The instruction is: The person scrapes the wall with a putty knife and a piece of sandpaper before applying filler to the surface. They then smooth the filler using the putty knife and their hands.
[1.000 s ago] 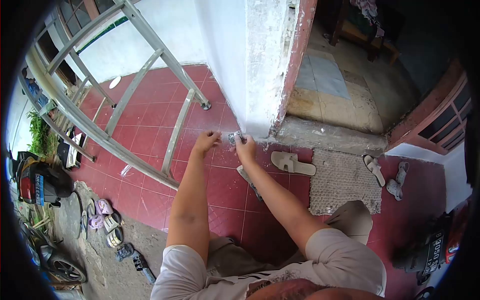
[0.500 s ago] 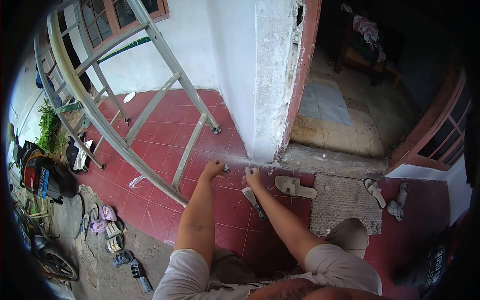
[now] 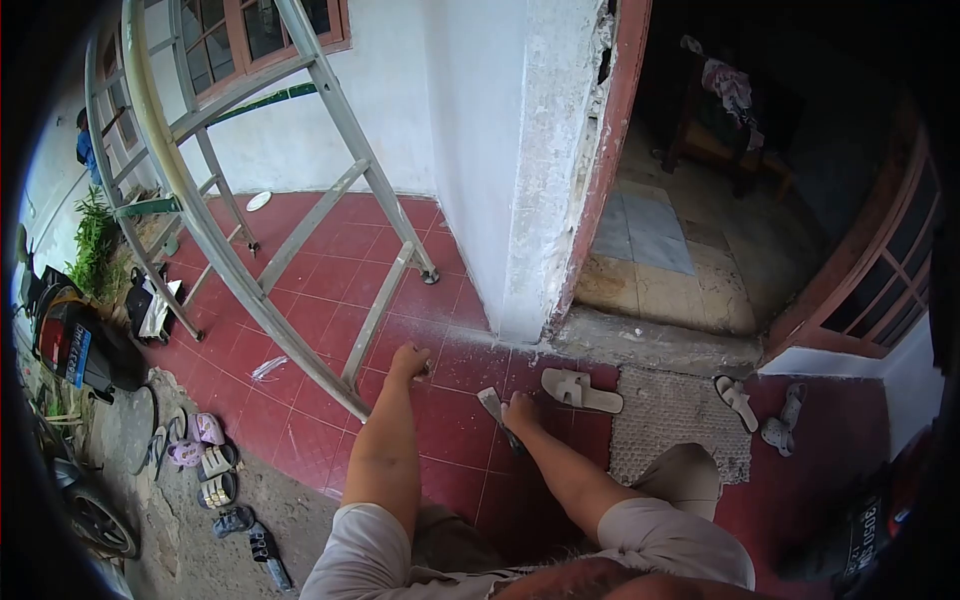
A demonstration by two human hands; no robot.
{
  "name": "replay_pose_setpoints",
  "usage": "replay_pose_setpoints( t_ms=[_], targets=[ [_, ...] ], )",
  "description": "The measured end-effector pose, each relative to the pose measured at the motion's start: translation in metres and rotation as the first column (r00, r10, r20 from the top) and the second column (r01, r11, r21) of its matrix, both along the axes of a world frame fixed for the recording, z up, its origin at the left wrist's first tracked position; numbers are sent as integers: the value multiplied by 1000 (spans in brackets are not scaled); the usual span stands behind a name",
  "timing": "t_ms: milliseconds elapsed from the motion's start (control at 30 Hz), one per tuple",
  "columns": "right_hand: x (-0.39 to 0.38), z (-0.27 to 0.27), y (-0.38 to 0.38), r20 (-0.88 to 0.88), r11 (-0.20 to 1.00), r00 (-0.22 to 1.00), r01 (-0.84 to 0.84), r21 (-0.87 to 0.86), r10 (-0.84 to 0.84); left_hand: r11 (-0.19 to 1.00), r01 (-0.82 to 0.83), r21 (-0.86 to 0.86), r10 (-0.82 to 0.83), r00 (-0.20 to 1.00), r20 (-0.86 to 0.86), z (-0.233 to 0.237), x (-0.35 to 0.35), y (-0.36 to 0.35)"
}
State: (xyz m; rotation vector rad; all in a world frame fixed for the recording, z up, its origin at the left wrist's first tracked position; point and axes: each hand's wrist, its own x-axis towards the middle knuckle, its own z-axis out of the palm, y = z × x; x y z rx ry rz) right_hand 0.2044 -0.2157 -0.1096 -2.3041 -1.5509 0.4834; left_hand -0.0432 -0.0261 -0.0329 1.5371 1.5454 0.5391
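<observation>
The right grip (image 3: 521, 411) closes on the scraper (image 3: 491, 403), its blade on the floor (image 3: 300, 300) just ahead; the left grip (image 3: 408, 360) rests curled to its left. A low blade angle seems best.

Trowel (image 3: 491, 403), perhaps, left of sandal (image 3: 581, 390)

Scraper (image 3: 492, 403): the handle is partly covered by the right hand (image 3: 522, 410); the grip cannot be judged.
Left hand (image 3: 408, 361): the fingertips are tucked under and hidden.
Motorbike (image 3: 862, 540): cropped by the lens edge.
</observation>
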Motion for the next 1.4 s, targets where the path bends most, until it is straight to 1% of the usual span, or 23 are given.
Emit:
replay_pose_setpoints(
  t_ms=[100, 167, 367, 400, 600, 767, 867, 1000, 1100, 1200, 1333, 1400],
  targets=[
    [0, 5, -14, 30, 999, 999, -33, -32, 34, 999, 33, 0, -33, 999, -26, -4, -3, 0],
    [1, 6, -21, 41, 996, 998, -45, -78, 48, 999, 47, -13, -47, 999, 1, -8, -6, 2],
    [8, -5, -32, 38, 991, 996, -75, -113, 80, 997, 58, -45, -56, 997, 46, 21, -8, -9],
    [8, -5, -33, 38, 991, 996, -76, -113, 81, 997, 53, -63, -48, 997, 68, 22, -10, -10],
    [7, -3, -37, 40, 984, 989, -134, -120, 139, 995, 34, -94, -29, 998, 51, 24, -19, -8],
    [5, -14, -37, 37, 985, 986, -160, -62, 162, 994, 42, -105, -38, 999, 34, 24, -21, -10],
    [1, -2, -38, 5, 984, 990, -143, -106, 144, 991, 44, -123, -41, 999, 29, 22, -23, -8],
    [-1, -3, -40, 8, 981, 988, -151, -122, 154, 990, 50, -131, -46, 998, 37, 19, -23, -6],
    [-1, -5, -40, 13, 984, 988, -151, -94, 153, 987, 47, -152, -36, 997, 75, 19, -22, -6],
    [-1, -7, -42, 14, 984, 988, -153, -92, 155, 987, 69, -144, -63, 997, 40, 21, -22, -6],
    [0, -12, -40, 19, 985, 986, -162, -65, 163, 989, 61, -132, -61, 998, 6, 16, -23, -5],
    [0, -13, -40, 17, 985, 986, -163, -64, 164, 984, 104, -146, -105, 995, 4, 16, -23, -4]
  ],
)
